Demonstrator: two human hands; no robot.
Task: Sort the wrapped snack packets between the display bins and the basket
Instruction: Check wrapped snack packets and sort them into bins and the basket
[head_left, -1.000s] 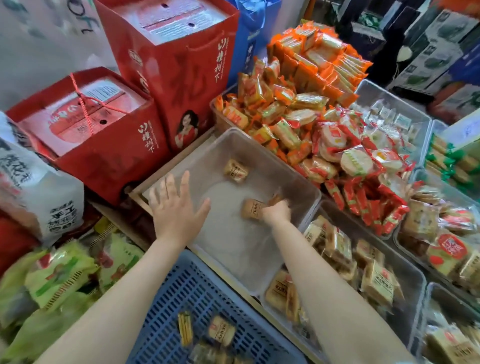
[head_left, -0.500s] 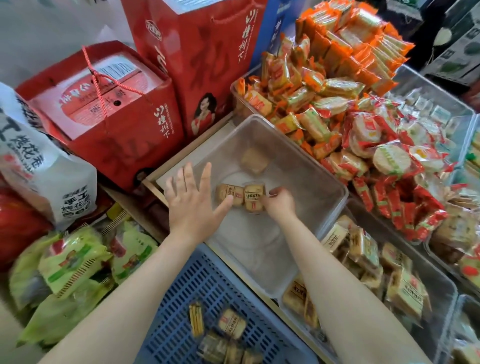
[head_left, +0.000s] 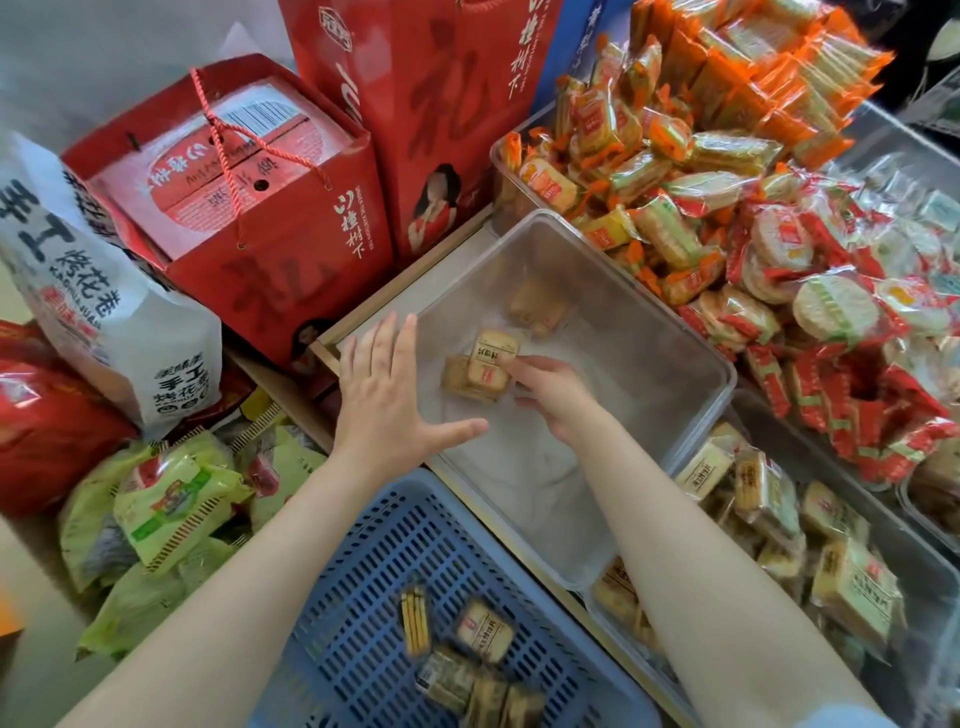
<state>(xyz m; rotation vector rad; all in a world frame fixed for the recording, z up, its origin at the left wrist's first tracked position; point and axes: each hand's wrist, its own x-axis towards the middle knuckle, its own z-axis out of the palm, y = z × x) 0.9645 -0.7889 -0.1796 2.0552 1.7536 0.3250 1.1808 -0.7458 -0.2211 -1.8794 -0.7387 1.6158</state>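
My right hand (head_left: 553, 397) closes its grip on two tan snack packets (head_left: 480, 366) inside the clear display bin (head_left: 670, 338); my left hand (head_left: 387, 397) hovers open-fingered over its near-left rim; more packets lie in the blue basket (head_left: 363, 597) below.

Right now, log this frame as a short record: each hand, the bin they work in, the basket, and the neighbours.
left hand: open, fingers spread, over the near-left rim of the clear bin
right hand: grips two tan packets inside the bin
loose packet: lies alone farther back in the bin
basket: blue, holds a few packets at its near end
right bins: heaped with orange and red snacks
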